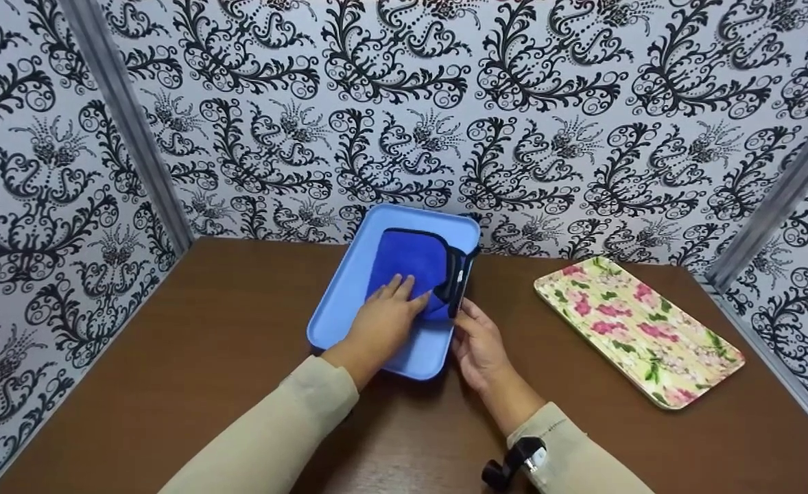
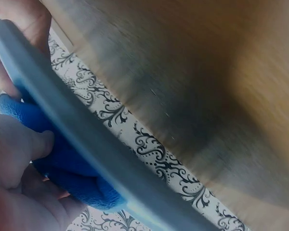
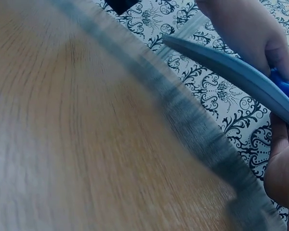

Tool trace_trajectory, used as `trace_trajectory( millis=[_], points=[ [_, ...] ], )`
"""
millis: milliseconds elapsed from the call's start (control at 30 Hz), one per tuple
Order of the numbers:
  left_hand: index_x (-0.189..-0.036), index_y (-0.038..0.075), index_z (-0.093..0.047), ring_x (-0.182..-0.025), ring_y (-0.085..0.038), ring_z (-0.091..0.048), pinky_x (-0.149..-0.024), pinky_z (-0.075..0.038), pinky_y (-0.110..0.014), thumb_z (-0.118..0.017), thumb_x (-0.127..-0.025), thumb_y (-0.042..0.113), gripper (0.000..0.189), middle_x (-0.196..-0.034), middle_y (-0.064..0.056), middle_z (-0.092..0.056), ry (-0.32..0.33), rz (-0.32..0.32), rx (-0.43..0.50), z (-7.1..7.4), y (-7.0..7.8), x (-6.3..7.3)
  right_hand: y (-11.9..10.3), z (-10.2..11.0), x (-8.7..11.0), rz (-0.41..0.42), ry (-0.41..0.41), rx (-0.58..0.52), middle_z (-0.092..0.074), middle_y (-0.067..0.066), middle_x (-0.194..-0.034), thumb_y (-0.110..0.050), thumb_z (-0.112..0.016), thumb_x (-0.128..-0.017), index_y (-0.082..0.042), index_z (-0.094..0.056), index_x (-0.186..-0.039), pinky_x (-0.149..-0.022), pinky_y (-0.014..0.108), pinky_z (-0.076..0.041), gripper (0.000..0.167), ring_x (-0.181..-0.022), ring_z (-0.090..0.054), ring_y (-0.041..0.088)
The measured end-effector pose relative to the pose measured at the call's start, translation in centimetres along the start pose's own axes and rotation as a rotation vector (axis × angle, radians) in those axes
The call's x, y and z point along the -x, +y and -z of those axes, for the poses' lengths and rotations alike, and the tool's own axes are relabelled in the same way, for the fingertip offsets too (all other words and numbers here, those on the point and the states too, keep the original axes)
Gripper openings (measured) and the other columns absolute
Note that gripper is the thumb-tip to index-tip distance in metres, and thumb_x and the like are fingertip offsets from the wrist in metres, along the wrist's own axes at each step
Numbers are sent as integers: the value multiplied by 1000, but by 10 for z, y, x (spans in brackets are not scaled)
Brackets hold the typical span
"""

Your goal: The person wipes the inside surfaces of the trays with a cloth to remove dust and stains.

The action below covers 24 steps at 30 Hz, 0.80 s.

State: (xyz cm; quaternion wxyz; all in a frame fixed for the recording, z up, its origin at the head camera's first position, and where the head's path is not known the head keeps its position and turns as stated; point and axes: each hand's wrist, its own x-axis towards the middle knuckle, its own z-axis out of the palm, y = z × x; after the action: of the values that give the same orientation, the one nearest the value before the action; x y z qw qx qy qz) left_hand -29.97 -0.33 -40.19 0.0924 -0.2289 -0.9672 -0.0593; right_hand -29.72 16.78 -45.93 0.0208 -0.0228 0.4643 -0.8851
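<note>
Rests the spread, mostly straight fingers of the left hand (image 1: 385, 321) on a black-edged blue cloth (image 1: 411, 257) inside a light-blue tray (image 1: 335, 312). Curls the fingers of the right hand (image 1: 481, 353) round the tray's right edge, holding it tilted above the brown surface (image 1: 239, 350). Shows a flowered tray (image 1: 637, 333) lying farther right, and a patterned wall (image 1: 404, 123) at the far side.

Brown table (image 1: 226, 329) (floral tray (image 1: 640, 333) atop)
</note>
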Motion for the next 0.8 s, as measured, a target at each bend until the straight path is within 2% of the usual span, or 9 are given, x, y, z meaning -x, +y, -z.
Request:
trace_trajectory(
  millis=[133,300,667,800],
  points=[
    [-149,25,-59,-154,-33,-39,-125,-36,-48,-48,-105,3,51,-163,-12,-45,33,-57,-63,2,-9,5,0,0,0,-4,10,-3,-76,-6,-103,0,-45,-105,10,-36,-151,-83,23,-60,48,-94,-71,6],
    [-148,26,-59,-154,-31,-39,-125,-36,-47,-47,-104,5,50,-162,-10,-47,64,-88,-119,4,-22,9,0,0,-1,-6,6,-5,-77,-4,-104,-1,-48,-105,10,-36,-151,-85,24,-61,49,-96,-74,9],
    [-151,26,-57,-155,-29,-37,-128,-31,-45,-44,-104,2,54,-162,-10,-46,23,-40,-176,4,-49,9,-1,1,0,8,9,-24,-74,-4,-101,1,-46,-104,12,-27,-155,-84,22,-59,56,-94,-71,7],
    [-151,28,-56,-153,-35,-40,-125,-36,-48,-43,-104,0,56,-161,-14,-47,23,12,-162,1,-54,8,-2,1,0,13,14,-27,-74,-4,-101,1,-47,-104,12,-27,-155,-85,22,-59,56,-95,-70,8]
  ],
)
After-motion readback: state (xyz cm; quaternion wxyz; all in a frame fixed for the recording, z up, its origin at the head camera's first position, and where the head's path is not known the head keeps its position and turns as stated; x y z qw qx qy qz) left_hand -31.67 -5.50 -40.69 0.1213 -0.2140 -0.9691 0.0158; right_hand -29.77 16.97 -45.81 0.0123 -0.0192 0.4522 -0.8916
